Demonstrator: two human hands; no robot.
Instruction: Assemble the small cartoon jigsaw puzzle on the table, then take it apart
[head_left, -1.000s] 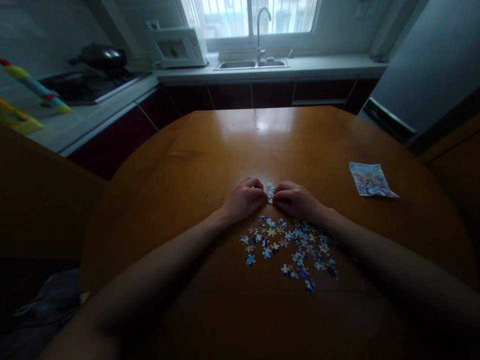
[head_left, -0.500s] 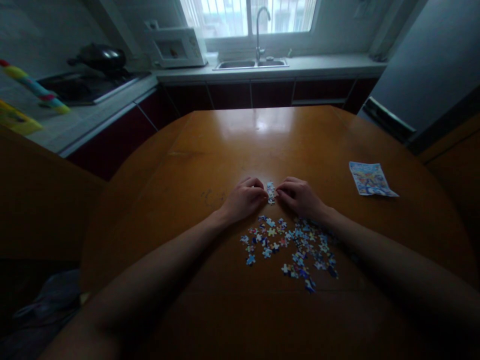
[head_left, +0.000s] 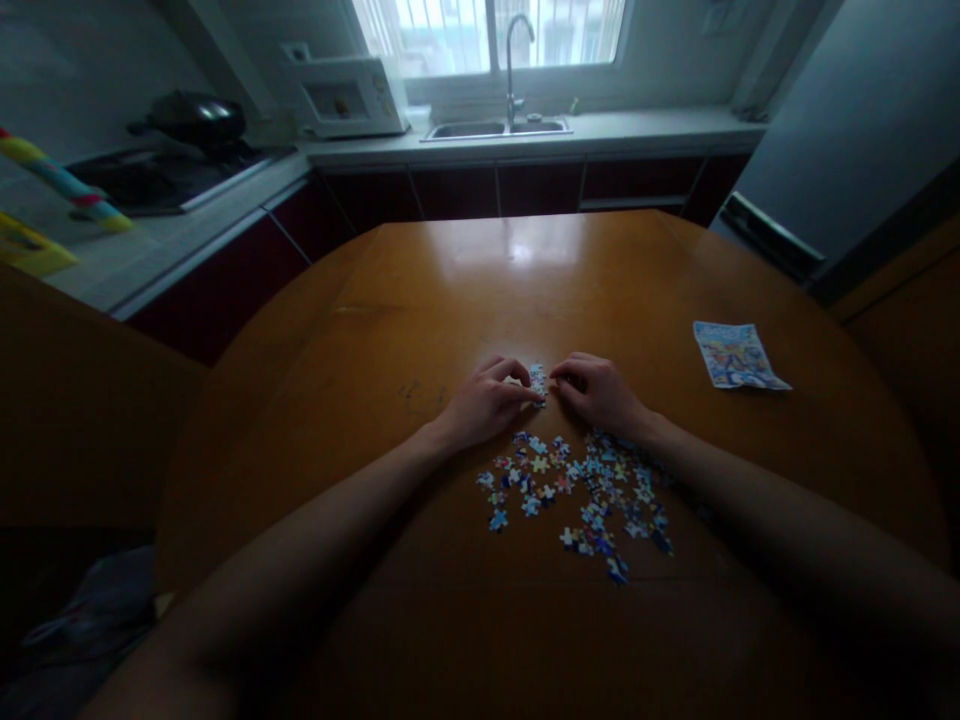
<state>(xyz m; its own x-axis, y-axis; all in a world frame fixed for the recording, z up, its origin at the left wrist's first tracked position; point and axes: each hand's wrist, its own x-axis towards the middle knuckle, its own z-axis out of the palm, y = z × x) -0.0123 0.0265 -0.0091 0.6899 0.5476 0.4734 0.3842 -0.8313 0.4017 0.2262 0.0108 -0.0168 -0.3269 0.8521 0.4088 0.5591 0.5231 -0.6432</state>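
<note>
A narrow strip of joined jigsaw puzzle pieces (head_left: 538,376) lies flat on the wooden table between my hands. My left hand (head_left: 491,398) holds it from the left, with the thumb laid over its lower end and the index finger bent at its side. Just right of the strip, a small gap away, my right hand (head_left: 596,390) is closed, thumb and index finger drawn together; whether a piece is between them I cannot make out. Nearer to me, loose jigsaw puzzle pieces (head_left: 540,465) are scattered, some partly hidden under my right wrist.
To the right on the table (head_left: 450,280) lies a creased sheet with a colourful picture (head_left: 739,356). Beyond the far edge run a counter with a sink (head_left: 469,130), a microwave (head_left: 349,97) and a stove with a black pan (head_left: 196,118). A fridge (head_left: 825,130) stands at the right.
My left thumb has moved right, onto the lower end of the strip. My right fingertips have drawn slightly away from the strip. The whole view has shifted a little.
</note>
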